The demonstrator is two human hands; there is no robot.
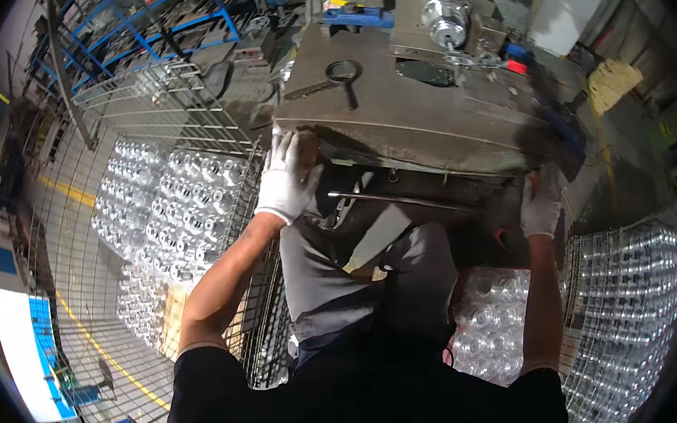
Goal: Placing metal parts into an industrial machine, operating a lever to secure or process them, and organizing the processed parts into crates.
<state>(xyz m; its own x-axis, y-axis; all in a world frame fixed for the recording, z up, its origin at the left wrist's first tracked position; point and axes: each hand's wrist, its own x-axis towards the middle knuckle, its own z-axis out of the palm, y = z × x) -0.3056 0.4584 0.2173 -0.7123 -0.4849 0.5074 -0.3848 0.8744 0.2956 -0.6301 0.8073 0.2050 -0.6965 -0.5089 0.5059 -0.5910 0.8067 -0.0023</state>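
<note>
My left hand [286, 181], in a white glove, lies against the front left corner of a metal machine table [428, 106], with its fingers stretched out and apart. At the front right end of the same table is my right hand [540, 203], also white-gloved. Its fingers point forward along the edge, partly in shadow, and nothing shows in them. Between the hands, below the table edge, runs a thin metal rod [404, 201]. On the table top lie a dark ring-shaped tool with a handle [344, 73] and a flat bar [312, 90] next to it.
A shiny metal fixture [447, 24] stands at the table's back, near a red-ended tool [515, 67]. Wire cages with stacked shiny metal parts flank me at left [194, 207] and right [630, 285]. More parts [494, 314] sit by my right leg. A blue-framed rack [153, 26] stands far left.
</note>
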